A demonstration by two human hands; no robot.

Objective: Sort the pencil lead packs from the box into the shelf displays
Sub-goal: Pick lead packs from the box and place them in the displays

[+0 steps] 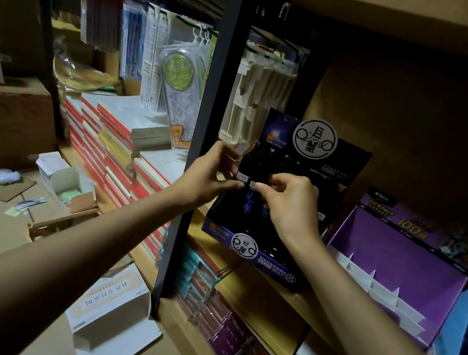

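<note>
Room: a dim stationery stockroom with wooden shelving, cardboard cartons on the floor, and a black metal upright [206,110] just left of the black display box.
Shelf board [318,315]: wooden; it carries the black display box.
Black display box [262,259]: stands tilted on the board, with a raised header card at the back and round white logos on the header and the front wall.
Pencil lead packs [248,201]: dark, slim, white-labelled at the top, standing in rows inside the black display box; the front ones sit between the two hands.
Left hand [211,173]: reaches past the upright to the box's left side, thumb and fingers closed in a pinch on the top of a front pack.
Right hand [290,205]: over the middle of the box, thumb and forefinger pinching a pack's labelled top, other fingers curled. Whether both hands hold the same pack cannot be told.
Purple display box [398,260]: just right of the black display box, with white dividers inside.
White carton [112,302]: open, on the floor below and left of the black display box.
Stacked notebooks [115,139]: left of the box, beyond the upright.
</note>
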